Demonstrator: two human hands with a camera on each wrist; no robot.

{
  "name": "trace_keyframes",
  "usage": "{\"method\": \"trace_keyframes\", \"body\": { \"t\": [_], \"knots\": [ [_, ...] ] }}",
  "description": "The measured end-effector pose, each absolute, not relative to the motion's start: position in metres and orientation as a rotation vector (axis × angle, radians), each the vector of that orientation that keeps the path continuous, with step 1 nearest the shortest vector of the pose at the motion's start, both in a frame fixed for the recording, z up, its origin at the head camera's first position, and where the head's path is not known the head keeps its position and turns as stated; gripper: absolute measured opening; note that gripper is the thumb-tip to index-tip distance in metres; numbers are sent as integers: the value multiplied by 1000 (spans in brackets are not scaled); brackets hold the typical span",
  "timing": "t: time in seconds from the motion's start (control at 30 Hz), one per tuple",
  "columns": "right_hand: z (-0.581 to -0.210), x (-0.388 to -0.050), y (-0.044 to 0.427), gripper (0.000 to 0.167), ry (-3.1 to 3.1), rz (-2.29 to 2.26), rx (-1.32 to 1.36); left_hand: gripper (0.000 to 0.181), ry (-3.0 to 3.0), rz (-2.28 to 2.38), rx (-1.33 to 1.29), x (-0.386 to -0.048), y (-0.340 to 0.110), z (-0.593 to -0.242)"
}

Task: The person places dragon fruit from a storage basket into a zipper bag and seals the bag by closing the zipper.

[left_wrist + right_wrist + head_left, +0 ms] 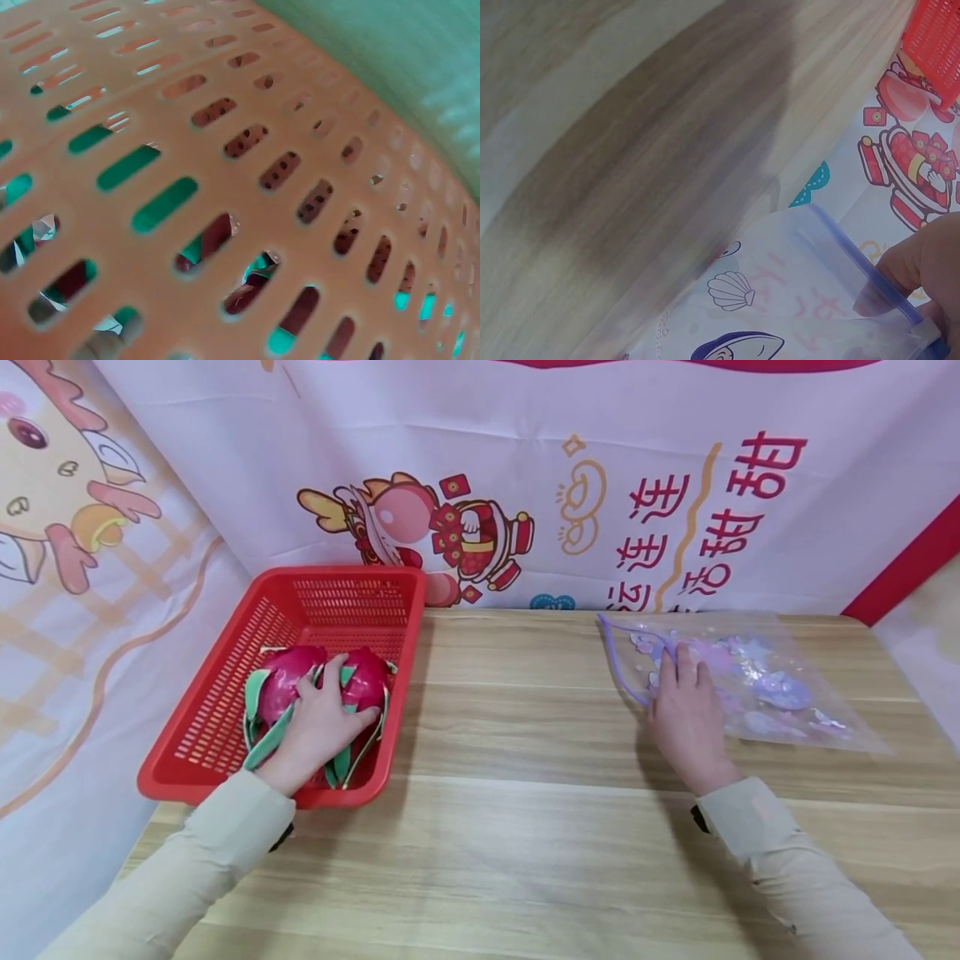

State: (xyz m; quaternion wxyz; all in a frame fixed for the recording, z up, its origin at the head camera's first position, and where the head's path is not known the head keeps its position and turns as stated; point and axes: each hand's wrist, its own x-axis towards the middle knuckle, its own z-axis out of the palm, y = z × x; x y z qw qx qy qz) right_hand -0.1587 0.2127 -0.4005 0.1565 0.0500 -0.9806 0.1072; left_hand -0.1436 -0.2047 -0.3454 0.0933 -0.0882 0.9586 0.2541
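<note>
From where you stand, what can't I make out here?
Head view: whether the left hand grips or only touches the pink fruits; its back hides the palm.
Head view: the fruits' undersides, facing away.
Left wrist view: most of what's inside the red basket, masked by its slotted wall.
Right wrist view: the rest of the bag and right hand, beyond the frame's edges.

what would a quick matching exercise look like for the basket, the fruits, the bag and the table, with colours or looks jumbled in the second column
Column one
1. basket
2. fruits
3. bag
4. table

Column two
A. see-through, edged in purple
B. pale brown, wood-grained
C. deep pink and green
D. red and slotted

Right pairs: 1-D, 2-C, 3-A, 4-B
</note>
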Motion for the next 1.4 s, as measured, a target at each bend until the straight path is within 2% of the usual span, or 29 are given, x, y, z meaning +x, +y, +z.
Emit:
{"method": "trace_keyframes", "body": {
  "t": [0.27,0.8,1.4],
  "knots": [
    [-401,-158,213,60,-2859,335,126,105,2781,747,-293,-148,-205,-345],
    [-402,-160,213,62,-2899,368,118,98,2899,644,-270,-151,-210,-338],
    [-398,-160,211,67,-2917,372,103,100,3015,683,-300,-142,-216,-318]
  ]
}}
